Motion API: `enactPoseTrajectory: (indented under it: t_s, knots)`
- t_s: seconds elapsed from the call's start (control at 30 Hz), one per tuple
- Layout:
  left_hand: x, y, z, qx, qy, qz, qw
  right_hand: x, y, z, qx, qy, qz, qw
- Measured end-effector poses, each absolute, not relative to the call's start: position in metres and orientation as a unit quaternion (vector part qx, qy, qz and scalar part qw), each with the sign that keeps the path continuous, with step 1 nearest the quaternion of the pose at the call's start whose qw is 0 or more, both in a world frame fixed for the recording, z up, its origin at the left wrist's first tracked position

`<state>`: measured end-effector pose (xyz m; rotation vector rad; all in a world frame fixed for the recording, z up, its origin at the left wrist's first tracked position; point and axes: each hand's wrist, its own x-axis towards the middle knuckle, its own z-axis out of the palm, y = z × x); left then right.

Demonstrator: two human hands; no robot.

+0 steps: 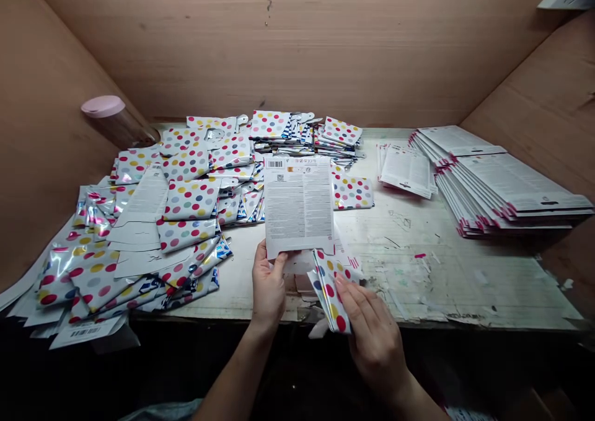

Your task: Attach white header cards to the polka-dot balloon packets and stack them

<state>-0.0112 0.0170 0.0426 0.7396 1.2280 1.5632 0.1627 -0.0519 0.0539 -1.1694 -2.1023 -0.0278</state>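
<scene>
My left hand [268,284] pinches the bottom edge of a white printed backing card [299,205], held upright over the table's near edge, text and barcode facing me. My right hand [372,331] grips a folded polka-dot foil item [331,288] just below and to the right of the card, its top touching the card's lower corner. Both hands hover at the front edge of the worn table [418,266].
A big loose pile of polka-dot foil packs [186,198] covers the table's left half. Fanned stacks of white cards [493,185] lie at the right, a smaller stack [406,170] beside them. A pink-lidded jar [111,120] leans at the back left. Brown board walls enclose the table.
</scene>
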Motion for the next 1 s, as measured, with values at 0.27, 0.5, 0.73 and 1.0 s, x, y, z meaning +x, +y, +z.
enactPoseTrajectory:
  t_s: [0.27,0.5,0.73,1.0]
  knots:
    - [-0.001,0.022,0.041,0.348,0.583,0.619,0.395,0.131,-0.059,0.052,-0.486,-0.827,-0.11,0.259]
    - [-0.004,0.015,0.043,0.44,0.663,0.542,0.271,0.123,-0.038,0.048,-0.551,-0.8,-0.135,0.196]
    - [0.003,0.007,0.047,0.529,0.709,0.406,0.231,0.116,-0.036,0.046,-0.638,-0.738,-0.097,0.197]
    - [0.001,-0.01,0.073,0.599,0.709,0.212,0.305,0.119,-0.023,0.051,-0.627,-0.761,-0.106,0.129]
